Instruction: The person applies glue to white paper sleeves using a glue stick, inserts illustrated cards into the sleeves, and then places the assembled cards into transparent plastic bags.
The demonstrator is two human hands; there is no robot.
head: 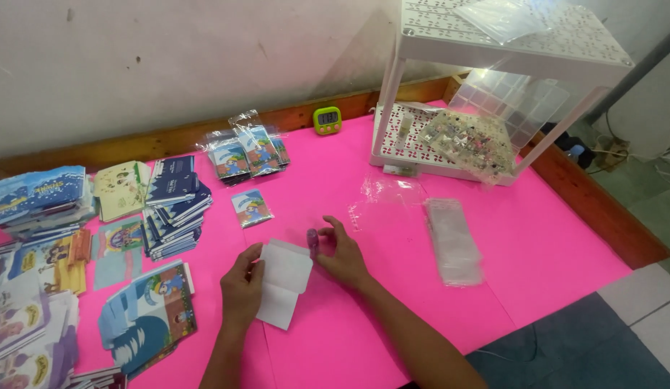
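Left hand (241,287): fingers closed on the left edge of a white folded card (283,283), thumb on top; the card lies flat on the pink table (392,288), at 6 o'clock of the view's centre.

Right hand (340,253): fingers curled and pinched around a small purple object (312,238), held just beside the card's upper right corner; whether it touches the card cannot be told.

Single printed card in a clear sleeve (252,207): flat on the table, at 11 o'clock from the hands, near them.

Loose clear sleeve (382,198): at 1 o'clock from the right hand.

Stack of clear sleeves (452,241): at 3 o'clock from the right hand, well apart.

Sleeved printed cards, small pile (247,150): at 12 o'clock, further back.

Dark blue booklet stacks (175,205): at 10 o'clock from the left hand.

Illustrated card fan (151,317): at 9 o'clock from the left hand, near it.

Green digital timer (327,119): at the back edge of the table, against the wooden border.

White perforated two-tier rack (493,43): at 2 o'clock, far corner; a clear compartment box with small beads (468,140) leans tilted on its lower shelf.
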